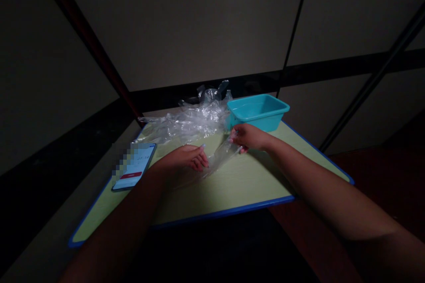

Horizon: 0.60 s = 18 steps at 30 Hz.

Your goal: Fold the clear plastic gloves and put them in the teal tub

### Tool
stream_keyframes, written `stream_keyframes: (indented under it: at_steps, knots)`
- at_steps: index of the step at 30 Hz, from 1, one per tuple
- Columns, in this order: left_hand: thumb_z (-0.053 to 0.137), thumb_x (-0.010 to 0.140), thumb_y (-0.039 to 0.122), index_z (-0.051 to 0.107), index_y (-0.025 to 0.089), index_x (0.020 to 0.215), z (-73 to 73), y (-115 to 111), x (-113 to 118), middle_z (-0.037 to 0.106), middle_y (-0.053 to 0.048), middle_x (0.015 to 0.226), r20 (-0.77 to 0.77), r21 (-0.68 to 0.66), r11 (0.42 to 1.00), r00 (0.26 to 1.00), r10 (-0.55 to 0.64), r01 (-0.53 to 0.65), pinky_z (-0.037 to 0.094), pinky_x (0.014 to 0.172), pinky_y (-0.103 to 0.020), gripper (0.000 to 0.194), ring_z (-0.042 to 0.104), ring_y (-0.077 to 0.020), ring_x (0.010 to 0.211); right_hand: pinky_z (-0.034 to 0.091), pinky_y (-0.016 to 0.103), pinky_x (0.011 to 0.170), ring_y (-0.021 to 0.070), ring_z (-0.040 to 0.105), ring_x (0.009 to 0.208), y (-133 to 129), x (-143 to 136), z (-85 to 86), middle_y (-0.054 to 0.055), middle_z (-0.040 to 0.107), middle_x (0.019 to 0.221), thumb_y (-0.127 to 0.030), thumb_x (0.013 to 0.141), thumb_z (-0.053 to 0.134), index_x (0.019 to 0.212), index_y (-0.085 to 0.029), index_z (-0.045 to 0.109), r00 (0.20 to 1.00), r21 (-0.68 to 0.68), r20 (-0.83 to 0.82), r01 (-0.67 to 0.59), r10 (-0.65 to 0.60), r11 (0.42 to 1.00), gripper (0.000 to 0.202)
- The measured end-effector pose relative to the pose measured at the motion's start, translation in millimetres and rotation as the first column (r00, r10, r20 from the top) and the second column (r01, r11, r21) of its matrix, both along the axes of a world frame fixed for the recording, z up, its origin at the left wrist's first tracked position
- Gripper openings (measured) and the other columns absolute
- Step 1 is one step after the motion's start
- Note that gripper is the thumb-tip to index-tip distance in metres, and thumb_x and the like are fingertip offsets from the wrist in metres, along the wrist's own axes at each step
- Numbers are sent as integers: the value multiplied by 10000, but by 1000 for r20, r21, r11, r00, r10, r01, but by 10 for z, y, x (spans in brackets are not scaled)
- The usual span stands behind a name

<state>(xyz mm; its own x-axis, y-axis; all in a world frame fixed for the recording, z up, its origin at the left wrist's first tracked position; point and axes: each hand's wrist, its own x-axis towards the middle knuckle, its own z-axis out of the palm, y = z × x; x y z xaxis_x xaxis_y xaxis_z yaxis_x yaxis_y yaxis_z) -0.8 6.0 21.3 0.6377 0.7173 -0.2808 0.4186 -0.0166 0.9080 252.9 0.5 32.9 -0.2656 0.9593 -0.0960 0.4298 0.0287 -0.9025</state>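
A clear plastic bag (221, 155) stretches low over the table between my two hands. My right hand (249, 136) pinches its far end, close to the front of a turquoise plastic basin (262, 123). With curled fingers, my left hand (192, 158) is closed on the nearer part of the bag; the exact hold is partly hidden. Behind the hands lies a crumpled heap of clear plastic bags (189, 121), which reaches the basin's left side.
A phone (134, 166) with a lit screen lies at the table's left edge, beside my left forearm. The pale yellow table (232, 194) has a blue rim. Dark-trimmed panels (206, 22) stand right behind it.
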Motion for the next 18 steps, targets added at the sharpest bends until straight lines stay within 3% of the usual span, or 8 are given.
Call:
stream_keyframes:
  at_steps: [6,12,18]
  knots:
    - [383,852,546,725,159,786,109,-97,64,681,-53,770,-181,207,967,977,-115,152,416,675,-253,521,558,-142,665,403,205,338,84,447,325,15,-20,-17,-121,429,450,-153,781,584,945,-190,417,988,125,-150,-18,37,992,236]
    - [400,863,479,727,164,844,166,-157,91,653,-49,870,-193,246,941,963,-189,234,425,694,-238,454,537,-127,693,394,188,351,81,455,343,-8,-54,-11,-137,427,480,-266,756,624,985,-212,384,941,247,-279,-123,192,961,336]
    - [440,850,472,731,184,886,81,-162,134,623,-43,920,-161,284,922,961,-224,263,422,723,-246,411,542,-134,733,391,185,378,78,456,368,-34,-91,15,-129,446,506,-317,762,626,1007,-222,388,904,308,-358,-121,232,944,355]
